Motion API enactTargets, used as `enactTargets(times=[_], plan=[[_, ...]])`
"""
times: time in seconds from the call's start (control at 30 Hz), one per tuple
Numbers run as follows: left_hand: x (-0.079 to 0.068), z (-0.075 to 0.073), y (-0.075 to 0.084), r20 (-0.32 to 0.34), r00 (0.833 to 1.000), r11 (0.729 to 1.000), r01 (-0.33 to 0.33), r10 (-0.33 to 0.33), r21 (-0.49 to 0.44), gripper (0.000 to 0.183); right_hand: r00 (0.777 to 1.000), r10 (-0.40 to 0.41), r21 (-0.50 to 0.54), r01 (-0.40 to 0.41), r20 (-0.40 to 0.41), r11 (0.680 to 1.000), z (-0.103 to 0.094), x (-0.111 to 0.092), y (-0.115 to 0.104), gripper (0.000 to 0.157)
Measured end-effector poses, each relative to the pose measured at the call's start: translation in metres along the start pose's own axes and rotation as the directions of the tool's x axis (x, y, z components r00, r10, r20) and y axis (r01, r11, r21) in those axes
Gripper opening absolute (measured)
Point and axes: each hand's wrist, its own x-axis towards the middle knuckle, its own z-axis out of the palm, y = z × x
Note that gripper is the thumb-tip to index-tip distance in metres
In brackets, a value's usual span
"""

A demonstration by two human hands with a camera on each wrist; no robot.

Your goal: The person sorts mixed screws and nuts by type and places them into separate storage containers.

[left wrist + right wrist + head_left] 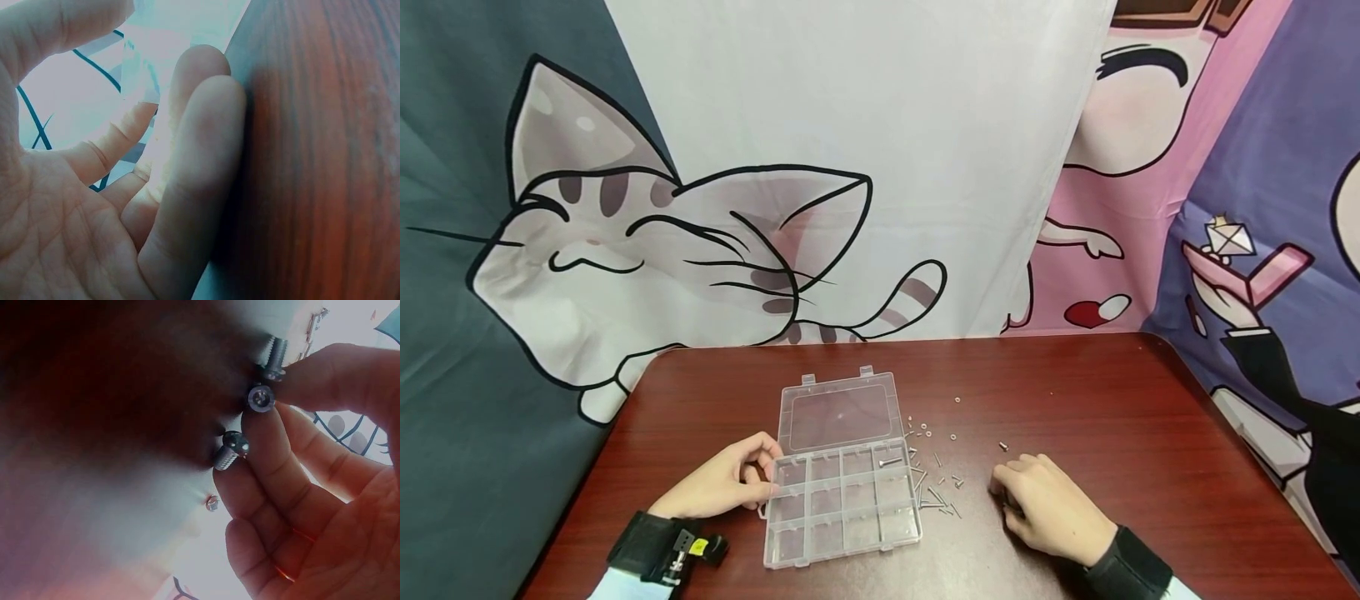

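My left hand (pixel 718 483) holds the left edge of a clear plastic compartment box (pixel 898 525), its thumb and fingers at the rim. The box lies with its lid (pixel 838 414) folded back. One screw (pixel 891 462) rests in the compartment at the far right corner. To the right of the box my right hand (pixel 1051 508) is curled down onto the table. In the right wrist view, its thumb and a fingertip pinch a short screw (pixel 261 399). Another screw (pixel 275 359) is by the thumb, and a third screw (pixel 231 450) sits at a fingertip.
Loose screws (pixel 936 496) and small nuts (pixel 953 437) are scattered along the box's right side. A single screw (pixel 1003 446) lies beyond my right hand. The brown table (pixel 1075 383) ends at the back against a printed cloth (pixel 880 83).
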Motion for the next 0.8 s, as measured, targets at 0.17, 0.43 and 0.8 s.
enactTargets(times=[0.17, 0.43, 0.8], plan=[[-0.001, 0.000, 0.000, -0.003, 1.000, 1.000, 0.004, -0.004, 0.001, 0.049, 1.000, -0.026, 0.043, 0.026, -0.005, 0.999, 0.002, 0.006, 0.001, 0.032], [-0.001, 0.000, 0.001, -0.009, 1.000, 1.000, -0.006, 0.006, 0.008, 0.048, 0.999, 0.030, 0.080, -0.033, 0.037, 0.996, 0.000, 0.030, -0.002, 0.028], [-0.002, 0.000, 0.001, -0.018, 1.000, 1.000, 0.000, 0.000, 0.020, 0.047, 0.988, -0.155, 0.222, 0.150, 0.004, 0.963, 0.002, 0.094, -0.017, 0.020]])
